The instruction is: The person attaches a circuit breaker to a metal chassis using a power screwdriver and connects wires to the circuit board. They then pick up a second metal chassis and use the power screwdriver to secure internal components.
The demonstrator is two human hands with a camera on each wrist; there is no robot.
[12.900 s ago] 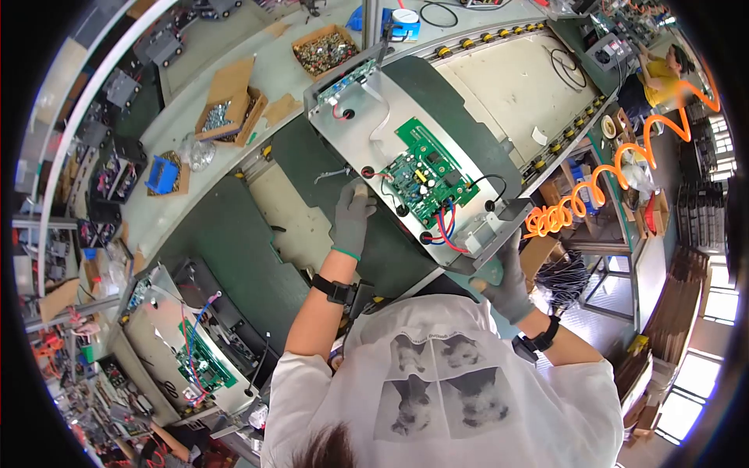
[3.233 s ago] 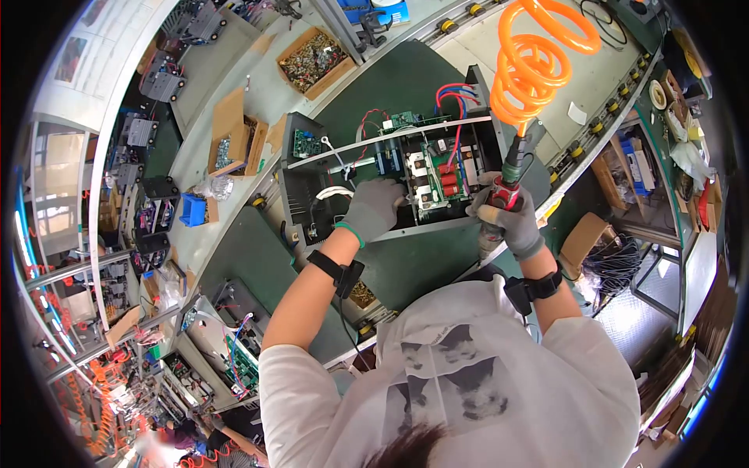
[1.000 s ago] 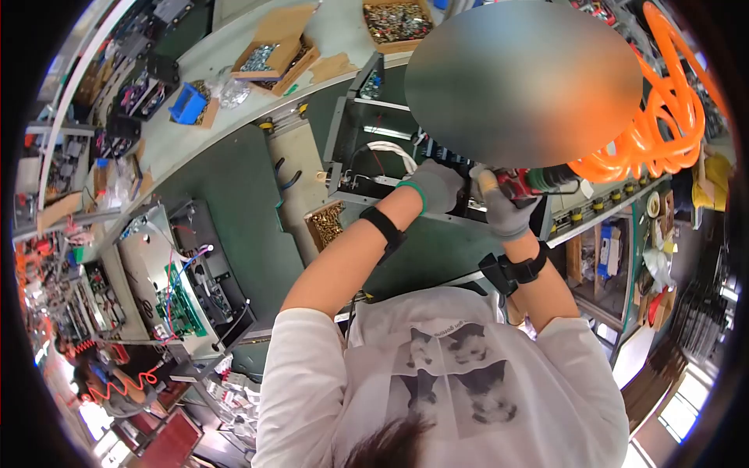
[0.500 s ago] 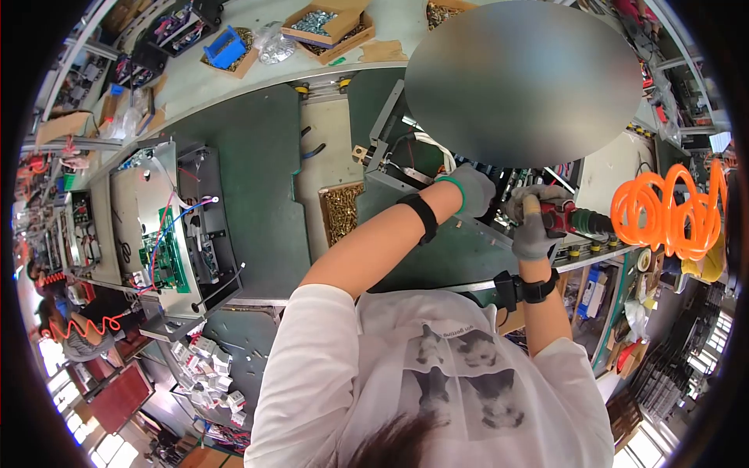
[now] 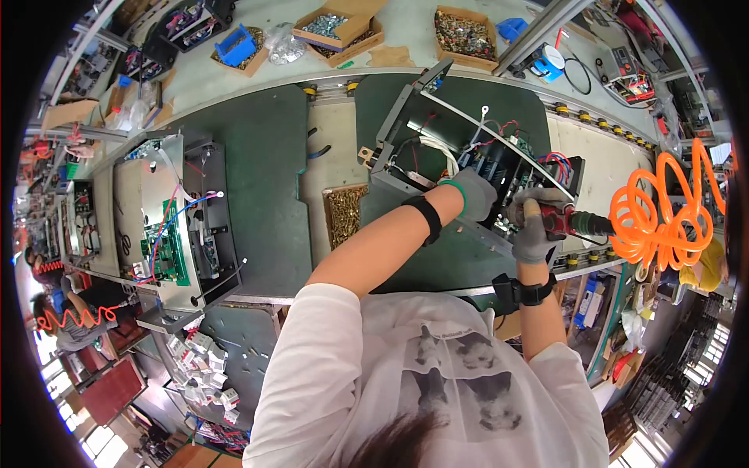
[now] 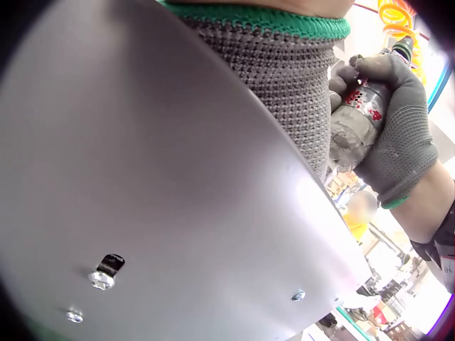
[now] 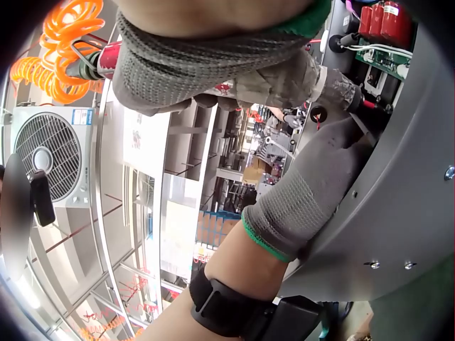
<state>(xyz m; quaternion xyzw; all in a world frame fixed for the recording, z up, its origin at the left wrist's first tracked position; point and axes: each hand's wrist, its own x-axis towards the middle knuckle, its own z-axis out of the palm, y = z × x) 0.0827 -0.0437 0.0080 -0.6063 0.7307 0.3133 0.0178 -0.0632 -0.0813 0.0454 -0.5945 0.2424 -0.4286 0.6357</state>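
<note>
An open dark metal chassis lies turned at an angle on the green board, with wires and circuit parts inside. My gloved left hand reaches over its near wall. In the right wrist view the left hand's fingers are down inside, close to the tip of the air driver; what they touch is hidden. My right hand grips the driver at the chassis's right end. The left wrist view shows the chassis's outer wall with several screws, and the right hand around the driver.
An orange coiled hose runs from the driver to the right. A box of brass screws lies left of the chassis. Another unit stands far left. Boxes of small parts line the back bench.
The panel with the green circuit board, over the chassis earlier, is off it. The driver has come into my right hand. Lately the head view has swung, and both hands stay at the chassis.
</note>
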